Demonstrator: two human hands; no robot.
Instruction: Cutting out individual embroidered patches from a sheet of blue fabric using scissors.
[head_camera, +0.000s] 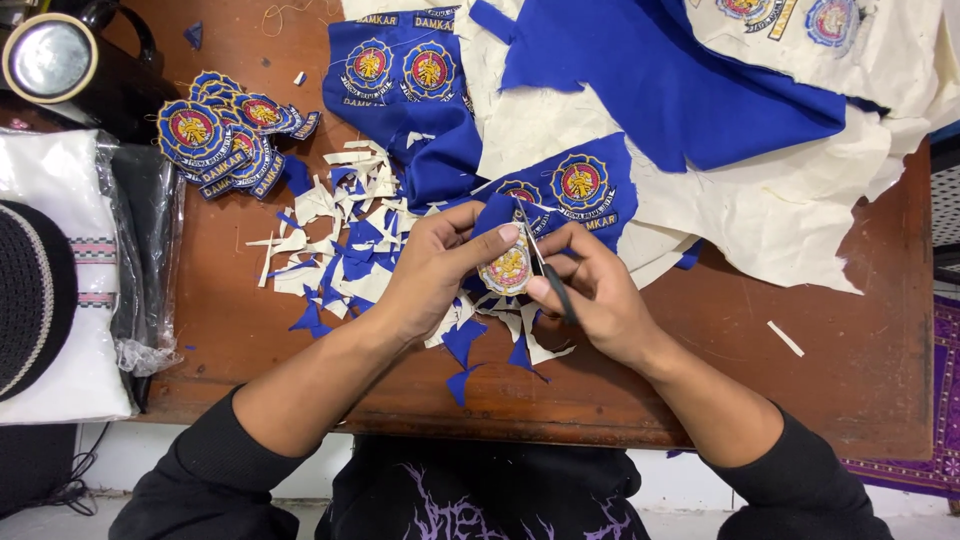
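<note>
Centrally, an embroidered round badge (508, 266) on blue cloth sits above the near middle of the tabletop (820, 330), held between both hands. Left hand (430, 270): fingers pinching the badge's upper edge, thumb flat on top. Right hand (590, 295): fingers wrapped tight around small dark scissors (545, 270), blades at the badge's right rim.

Under and left of the hands: a heap of blue and cream offcuts (345, 235), triangles and slivers, some reaching the near edge. Just behind the hands, an uncut badge (580, 185) on a blue strip; two more badges (400, 70) on blue fabric further back. Stack of finished cut badges (225, 135), round with curved name tabs, blue, gold and red, at far left. Large cream backing sheet (760, 200) with a blue cloth piece (660, 80) covers the far right.

Bare brown wood shows right of the right hand, with one cream sliver (785, 338). Left edge: clear plastic bag (140, 250) with white folded cloth (60, 280), a dark cap (30, 290) on it.
</note>
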